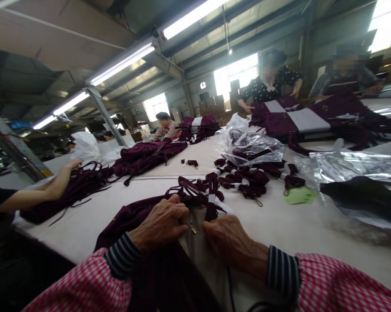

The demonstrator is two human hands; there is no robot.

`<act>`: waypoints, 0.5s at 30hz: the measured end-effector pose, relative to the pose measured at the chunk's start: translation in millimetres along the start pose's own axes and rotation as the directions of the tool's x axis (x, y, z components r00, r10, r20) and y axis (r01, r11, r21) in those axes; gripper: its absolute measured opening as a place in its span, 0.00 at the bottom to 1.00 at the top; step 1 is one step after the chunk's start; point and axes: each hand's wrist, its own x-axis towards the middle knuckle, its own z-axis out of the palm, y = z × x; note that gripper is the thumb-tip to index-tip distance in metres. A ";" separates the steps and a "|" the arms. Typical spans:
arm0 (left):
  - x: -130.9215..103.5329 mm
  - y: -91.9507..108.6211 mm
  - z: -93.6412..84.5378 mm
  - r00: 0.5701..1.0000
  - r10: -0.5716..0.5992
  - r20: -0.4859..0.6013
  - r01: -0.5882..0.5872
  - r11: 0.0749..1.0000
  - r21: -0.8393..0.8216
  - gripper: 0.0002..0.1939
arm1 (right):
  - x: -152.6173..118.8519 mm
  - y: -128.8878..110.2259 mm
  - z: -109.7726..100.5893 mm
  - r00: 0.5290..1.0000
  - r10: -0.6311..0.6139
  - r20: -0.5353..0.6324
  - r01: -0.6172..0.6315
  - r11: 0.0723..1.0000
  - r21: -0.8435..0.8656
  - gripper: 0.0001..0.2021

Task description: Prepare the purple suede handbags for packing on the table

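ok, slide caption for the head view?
Both hands, left and right, grip a maroon bag on a worktable.

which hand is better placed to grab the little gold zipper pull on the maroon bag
Left, probably: the left hand grips the maroon bag with fingertips right beside the gold zipper pull; the right hand sits slightly farther.

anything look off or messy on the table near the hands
Nothing looks damaged or spilled. The left hand and right hand grip a maroon bag by its zipper. Beyond them, maroon straps lie in a loose heap, and a green tag sits alone beside crumpled plastic bags.
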 end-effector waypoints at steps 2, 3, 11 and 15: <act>5.1 1.5 11.1 0.998 -0.058 0.033 0.057 0.998 0.012 0.07 | 0.0 -0.6 -1.3 1.000 0.017 0.011 -0.017 1.000 -0.008 0.05; 7.3 2.6 16.9 0.996 -0.074 0.056 0.073 0.997 0.021 0.06 | -0.3 -0.8 -0.5 1.000 0.014 0.011 -0.013 1.000 -0.014 0.05; 8.2 6.5 41.5 0.988 -0.102 0.118 0.081 0.982 0.170 0.08 | -2.6 5.3 22.6 0.994 -0.090 -0.055 0.087 0.995 -0.052 0.06; 7.6 16.8 52.6 0.999 -0.006 0.052 -0.011 0.943 0.332 0.05 | -2.5 8.3 28.9 0.992 -0.110 -0.062 0.108 0.993 -0.042 0.07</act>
